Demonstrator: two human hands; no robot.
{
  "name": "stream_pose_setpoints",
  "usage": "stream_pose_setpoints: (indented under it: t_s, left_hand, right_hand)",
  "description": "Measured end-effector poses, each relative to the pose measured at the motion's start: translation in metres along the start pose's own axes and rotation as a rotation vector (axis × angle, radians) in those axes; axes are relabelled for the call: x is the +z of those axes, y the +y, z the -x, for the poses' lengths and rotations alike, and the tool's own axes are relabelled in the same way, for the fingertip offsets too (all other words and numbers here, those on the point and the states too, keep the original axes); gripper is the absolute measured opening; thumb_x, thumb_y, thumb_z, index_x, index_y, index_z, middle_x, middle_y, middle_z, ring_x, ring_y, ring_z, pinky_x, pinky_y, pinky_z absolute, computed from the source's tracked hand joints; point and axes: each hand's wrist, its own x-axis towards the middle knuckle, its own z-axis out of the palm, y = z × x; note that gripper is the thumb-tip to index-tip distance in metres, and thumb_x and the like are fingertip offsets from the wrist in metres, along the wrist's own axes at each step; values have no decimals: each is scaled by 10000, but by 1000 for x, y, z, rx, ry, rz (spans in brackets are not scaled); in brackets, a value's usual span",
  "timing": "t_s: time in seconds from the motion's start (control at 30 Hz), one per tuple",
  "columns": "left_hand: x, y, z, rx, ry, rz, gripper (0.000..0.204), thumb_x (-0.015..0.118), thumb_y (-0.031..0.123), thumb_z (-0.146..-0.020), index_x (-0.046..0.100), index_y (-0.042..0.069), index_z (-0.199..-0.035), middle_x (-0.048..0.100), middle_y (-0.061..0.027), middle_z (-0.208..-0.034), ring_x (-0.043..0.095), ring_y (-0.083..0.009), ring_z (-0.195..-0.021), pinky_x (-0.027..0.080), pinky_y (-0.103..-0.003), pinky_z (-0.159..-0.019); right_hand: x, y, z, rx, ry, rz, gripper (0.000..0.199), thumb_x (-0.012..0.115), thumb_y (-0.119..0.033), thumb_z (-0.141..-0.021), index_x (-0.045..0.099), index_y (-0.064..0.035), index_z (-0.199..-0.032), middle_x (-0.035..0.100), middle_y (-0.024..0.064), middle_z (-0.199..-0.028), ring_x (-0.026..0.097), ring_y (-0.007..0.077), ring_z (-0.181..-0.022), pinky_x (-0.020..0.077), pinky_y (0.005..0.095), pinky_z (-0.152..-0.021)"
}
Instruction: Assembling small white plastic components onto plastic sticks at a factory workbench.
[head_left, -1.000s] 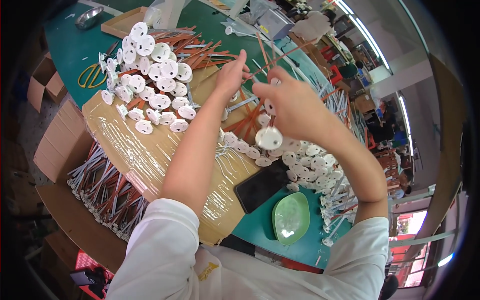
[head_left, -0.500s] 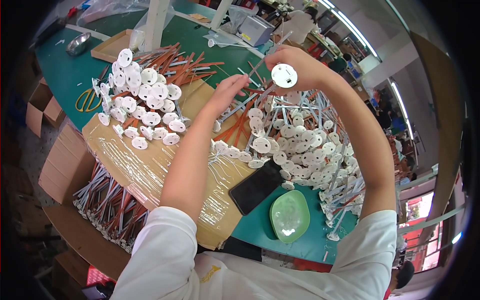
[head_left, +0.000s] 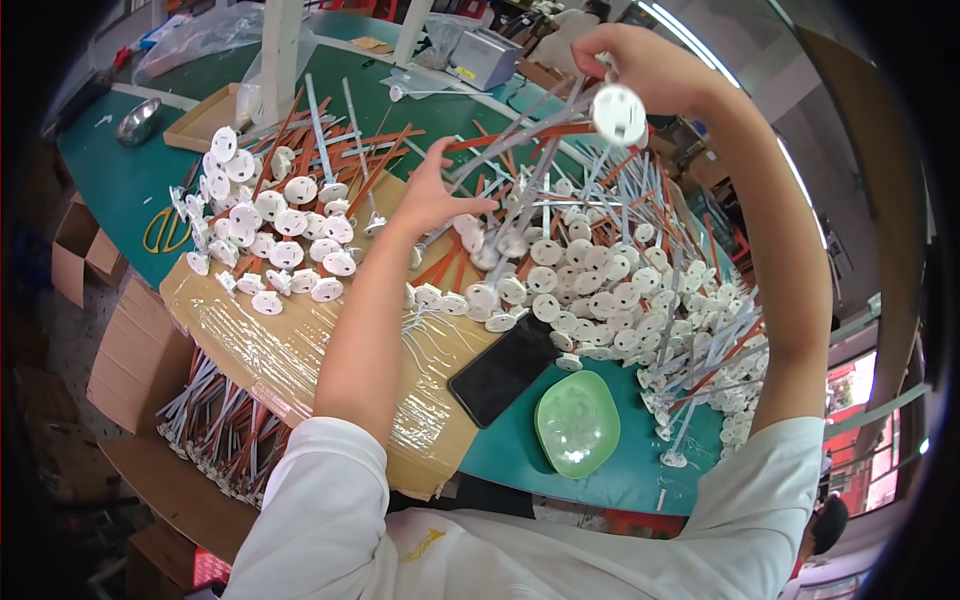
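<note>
White round plastic disc hangs raised at the far right, just below the right hand, whose bent fingers seem to be pinching at its back — the exact contact is hidden. Flat grey and reddish-brown strips run left from beside it toward the left hand, whose thumb and fingers are spread wide, pinching nothing that shows. The disc should be light, its face hard and a little slippery; the strips look thin and springy, likely to tangle or bend — best held close behind the disc. Similar white discs lie heaped nearer, below it.
</note>
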Motion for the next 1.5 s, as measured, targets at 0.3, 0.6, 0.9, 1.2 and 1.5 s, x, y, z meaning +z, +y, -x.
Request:
stream_pose_setpoints:
  t_s: [0.3, 0.6, 0.9, 1.2, 1.5]
  left_hand:
    - [0, -6, -2, -111, -53, -115, 1044, 894, 390, -577, 377, 35, -1411, 554, -172, -1244, 609, -247, -1006, 499, -361, -869]
    - [3, -3, 2, -147, -258, -103, 692, 866, 332, -656, 580, 0, -1192, 621, -107, -1140, 580, -202, -1020, 487, -331, -863]
    - [5, -9, 4, -102, -208, -73, 663, 841, 312, -708, 551, 16, -1226, 594, -132, -1123, 589, -220, -999, 490, -355, -870]
    - [8, -22, -7, -108, -284, -44, 454, 786, 295, -790, 616, -16, -1074, 652, -84, -956, 609, -151, -895, 489, -295, -808]
    - [4, -31, -14, -130, -292, -26, 275, 684, 226, -883, 619, 12, -1043, 638, -40, -938, 589, -122, -866, 457, -266, -779]
  right_hand:
    - [-66, -17, 42, 327, -40, -99, 348, 781, -110, -634, 444, -94, -720, 463, -5, -646, 442, 104, -664, 381, 312, -565]
    - [-123, 28, 99, 586, 211, -172, 318, 760, -62, -649, 449, -96, -709, 433, -34, -617, 436, 88, -632, 340, 290, -511]
    - [-132, 78, 196, 712, 438, -449, 320, 721, 19, -681, 427, -105, -701, 419, -44, -644, 417, 68, -563, 326, 254, -466]
    - [-97, 129, 306, 794, 467, -277, 281, 725, -3, -631, 468, -74, -717, 476, -14, -610, 471, 104, -560, 382, 289, -488]
    - [68, 186, 492, 1001, 352, 221, 351, 770, -197, -555, 532, -61, -773, 589, 136, -846, 562, 310, -829, 461, 387, -733]
